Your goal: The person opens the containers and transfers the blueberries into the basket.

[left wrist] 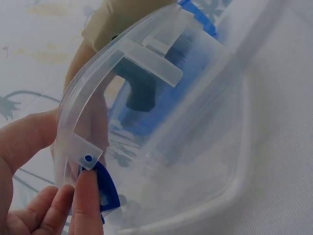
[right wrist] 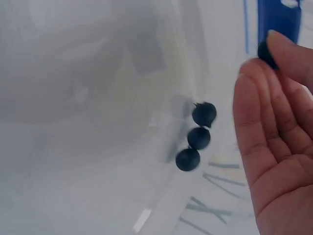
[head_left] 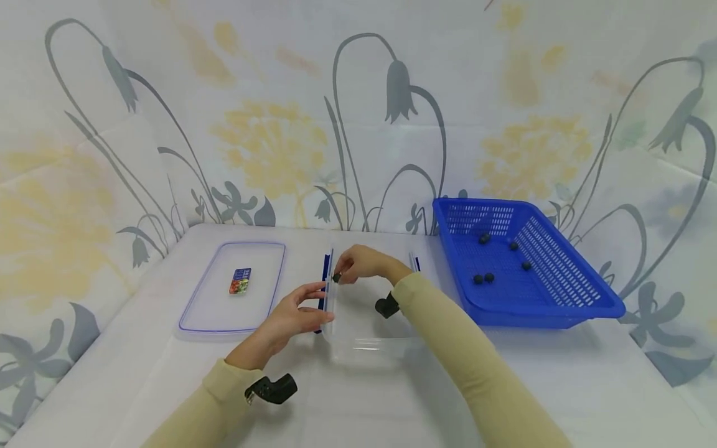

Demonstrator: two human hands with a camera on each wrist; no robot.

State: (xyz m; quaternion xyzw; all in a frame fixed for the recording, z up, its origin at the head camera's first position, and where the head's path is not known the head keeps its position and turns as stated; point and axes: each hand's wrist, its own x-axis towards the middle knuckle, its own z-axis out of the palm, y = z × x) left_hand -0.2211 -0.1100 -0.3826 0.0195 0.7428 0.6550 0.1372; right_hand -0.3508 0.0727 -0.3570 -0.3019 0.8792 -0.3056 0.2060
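Observation:
My right hand [head_left: 361, 262] pinches a dark round blueberry [right wrist: 264, 51] between thumb and fingertips, over the left side of a clear plastic box [head_left: 370, 346]. Three more blueberries [right wrist: 199, 138] sit in a row close to the box wall in the right wrist view. With thumb at the rim and fingers on a blue latch [left wrist: 110, 191], my left hand [head_left: 285, 320] holds the box's left edge. In the left wrist view a clear latch flap [left wrist: 156, 63] sticks out on another side.
Right of the box stands a blue slatted basket [head_left: 554, 316] with several loose blueberries [head_left: 490, 277] on its floor. On the left a clear lid with a blue rim [head_left: 232, 331] lies flat, a colourful label [head_left: 239, 281] on it. A flower-patterned cloth [head_left: 358, 124] hangs behind.

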